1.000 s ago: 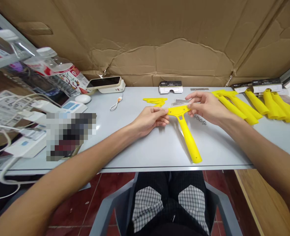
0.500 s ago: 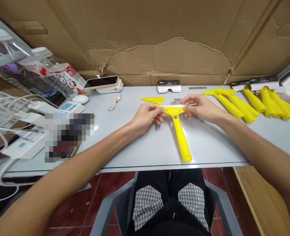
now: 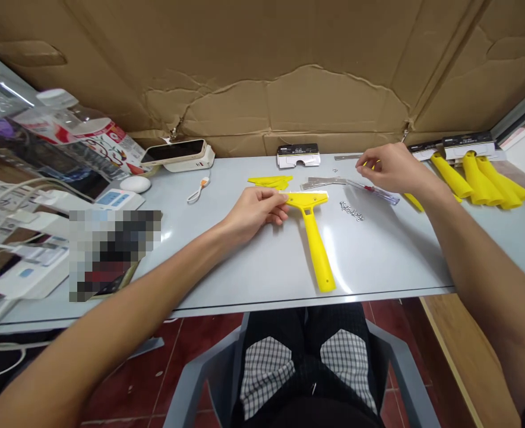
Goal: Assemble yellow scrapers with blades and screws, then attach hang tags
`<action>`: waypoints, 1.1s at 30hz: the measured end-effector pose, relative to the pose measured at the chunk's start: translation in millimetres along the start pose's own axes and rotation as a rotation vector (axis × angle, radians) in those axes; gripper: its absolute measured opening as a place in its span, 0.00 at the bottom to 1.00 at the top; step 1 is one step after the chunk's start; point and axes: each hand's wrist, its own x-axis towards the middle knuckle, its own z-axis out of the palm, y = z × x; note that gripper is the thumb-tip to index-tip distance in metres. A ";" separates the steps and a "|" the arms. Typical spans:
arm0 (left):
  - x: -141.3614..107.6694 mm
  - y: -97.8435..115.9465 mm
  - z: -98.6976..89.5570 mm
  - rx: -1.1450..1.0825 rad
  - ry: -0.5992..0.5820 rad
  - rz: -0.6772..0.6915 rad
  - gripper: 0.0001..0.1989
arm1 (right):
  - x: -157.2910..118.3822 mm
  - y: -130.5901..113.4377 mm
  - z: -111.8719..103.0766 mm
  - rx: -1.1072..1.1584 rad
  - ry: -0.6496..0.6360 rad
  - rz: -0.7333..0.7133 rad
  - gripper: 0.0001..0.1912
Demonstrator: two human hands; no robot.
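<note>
My left hand (image 3: 265, 207) pinches the left end of the head of a yellow scraper (image 3: 316, 244), whose handle points toward the table's front edge. A pale strip shows along the back of that head. My right hand (image 3: 389, 166) is raised over the right part of the table, fingers curled and close together; whether anything is between them is hidden. Below and left of it are a clear-handled screwdriver (image 3: 380, 194) and a pile of small screws (image 3: 351, 211). Thin metal blades (image 3: 322, 182) lie behind the scraper, beside flat yellow pieces (image 3: 271, 181).
Several yellow handles (image 3: 483, 178) lie at the right near black-and-white boxes. Another small box (image 3: 298, 156) stands at the back by the cardboard (image 3: 227, 113). On the left are a phone (image 3: 173, 152), a white mouse (image 3: 135, 184), a cable, power strips (image 3: 35, 273) and bottles (image 3: 106, 142).
My right hand has left the scraper's right end and moved right and back, uncovering the screwdriver and screws. My left hand keeps its hold. The view has shifted slightly.
</note>
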 end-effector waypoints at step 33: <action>-0.7 0.5 -1.8 0.004 -0.009 -0.012 0.11 | -3.1 -9.3 24.2 -0.011 -0.319 -0.111 0.09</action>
